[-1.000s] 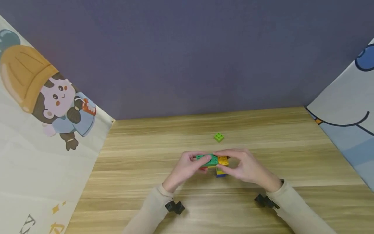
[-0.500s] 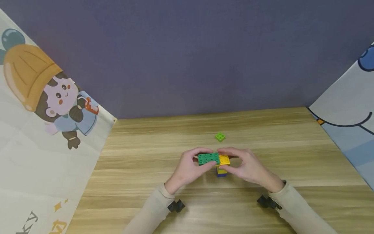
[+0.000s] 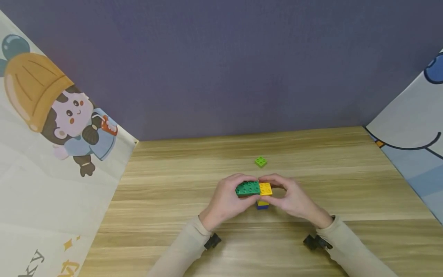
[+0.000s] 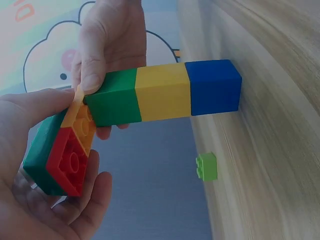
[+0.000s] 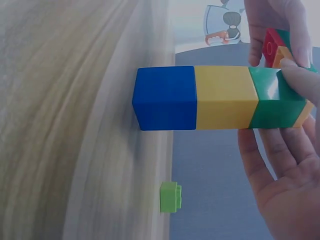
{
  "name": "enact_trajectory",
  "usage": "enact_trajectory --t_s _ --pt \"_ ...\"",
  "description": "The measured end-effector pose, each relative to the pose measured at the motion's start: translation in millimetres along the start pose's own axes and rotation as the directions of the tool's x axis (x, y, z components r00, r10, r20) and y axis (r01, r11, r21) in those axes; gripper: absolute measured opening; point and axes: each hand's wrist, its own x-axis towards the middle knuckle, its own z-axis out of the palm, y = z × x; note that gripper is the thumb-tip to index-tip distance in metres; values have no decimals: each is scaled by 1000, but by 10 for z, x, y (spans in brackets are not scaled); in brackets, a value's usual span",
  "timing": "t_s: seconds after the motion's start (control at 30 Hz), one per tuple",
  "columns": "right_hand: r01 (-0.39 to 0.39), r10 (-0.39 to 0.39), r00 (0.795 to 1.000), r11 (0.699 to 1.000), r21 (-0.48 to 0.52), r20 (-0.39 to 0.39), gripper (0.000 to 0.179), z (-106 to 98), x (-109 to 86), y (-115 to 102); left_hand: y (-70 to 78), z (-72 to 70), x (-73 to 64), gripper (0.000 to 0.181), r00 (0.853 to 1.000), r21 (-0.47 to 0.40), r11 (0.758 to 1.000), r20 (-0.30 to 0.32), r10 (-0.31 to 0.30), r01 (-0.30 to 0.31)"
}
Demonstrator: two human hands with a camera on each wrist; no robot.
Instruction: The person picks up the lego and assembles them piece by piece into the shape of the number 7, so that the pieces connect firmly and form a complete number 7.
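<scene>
A toy brick tower stands upright on the table, with a blue block [image 4: 213,87] at the bottom, then a yellow block [image 4: 163,92] and a green block [image 4: 114,99]. Across its top lies a yellow-orange brick [image 3: 265,189], which reaches out to the left. On that overhang sits a long green brick [image 3: 247,188], and a red brick [image 4: 65,160] shows under its outer end. My left hand [image 3: 226,198] grips the long green brick by its sides, thumb at the near side. My right hand [image 3: 292,198] holds the tower's top between thumb and fingers.
Behind the tower, a small light green brick [image 3: 261,162] lies on the wooden table [image 3: 173,165]. A dark panel [image 3: 221,69] rises at the table's back edge, and printed cloths [image 3: 31,165] flank both sides.
My left thumb has slid off the long green brick's studs to its near side, and the left hand has shifted slightly right. The right hand keeps its hold on the tower's top.
</scene>
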Motion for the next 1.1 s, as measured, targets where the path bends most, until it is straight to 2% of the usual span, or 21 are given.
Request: enact_trajectory --t_s 0.17,0.3,0.73,1.1 --pt "-17 17 1000 999 28 14 47 4 0 19 6 30 9 46 1000 89 996 -12 28 -27" --pt "-33 32 999 999 42 25 47 4 -2 28 8 45 6 47 999 114 993 -25 33 -30" --pt "-110 110 994 994 27 -4 43 49 -38 25 16 56 11 44 1000 88 996 -20 -6 7" --pt "-108 107 994 993 54 9 42 47 -41 49 27 43 26 43 1000 74 997 -13 -14 14"
